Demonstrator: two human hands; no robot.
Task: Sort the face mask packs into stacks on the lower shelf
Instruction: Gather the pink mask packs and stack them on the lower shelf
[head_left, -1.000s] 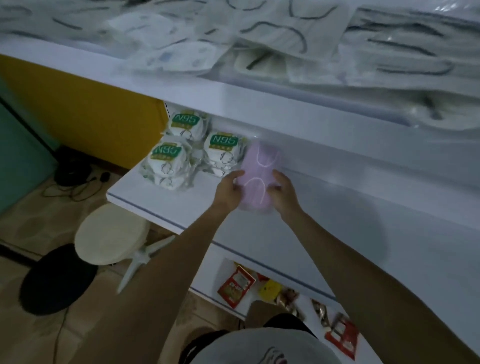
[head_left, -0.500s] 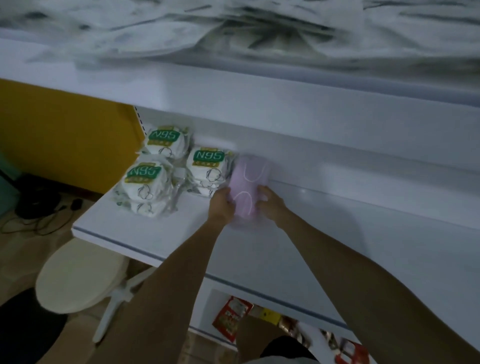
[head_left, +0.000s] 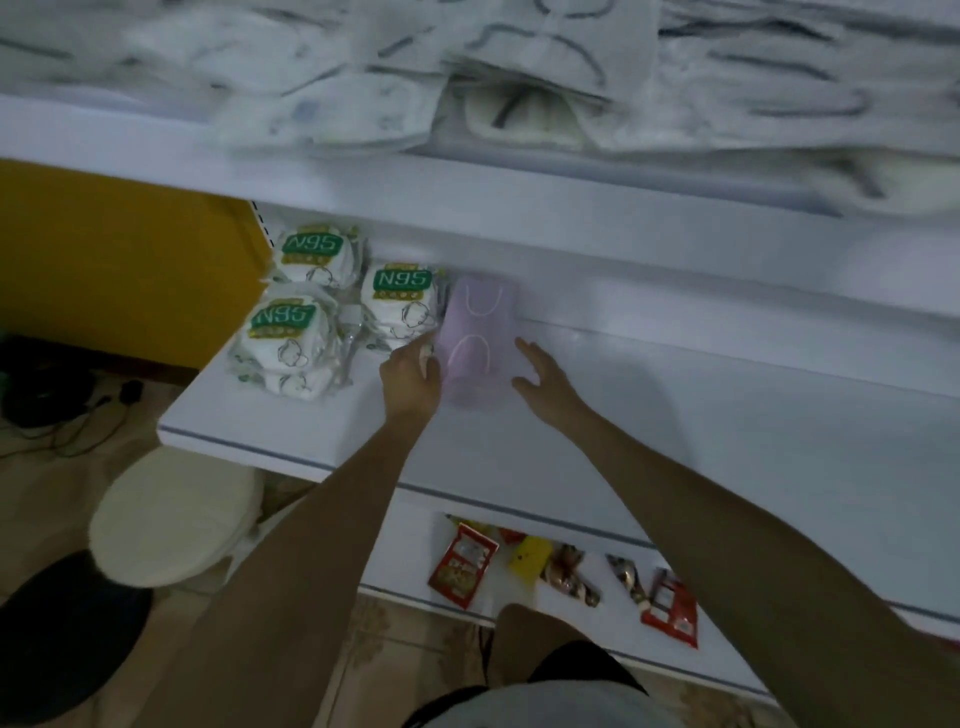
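Nearest, low in the view, red snack packets (head_left: 462, 564) lie on the bottom shelf, and a cream stool (head_left: 176, 519) stands on the floor to the left. Both bare forearms reach up from there over the white lower shelf (head_left: 727, 457).

The left hand (head_left: 410, 376) sits at the left edge of the purple mask pack (head_left: 478, 332), back toward the camera. Its fingers are bent in the gap between that pack and the nearest N95 stack, and whether they pinch the pack cannot be told. The right hand (head_left: 543, 382) is just beside the pack's right edge, its fingers (head_left: 525, 349) spread wide and straight, holding nothing.

The purple pack lies flat on the lower shelf, its far end close to the back wall. To its left stand three stacks of N95 packs: a front stack (head_left: 283, 345), a middle stack (head_left: 397, 306) right beside the purple pack, and a rear stack (head_left: 311, 254).

Farthest, the upper shelf (head_left: 519, 192) carries a blurred heap of loose mask packs (head_left: 519, 52).
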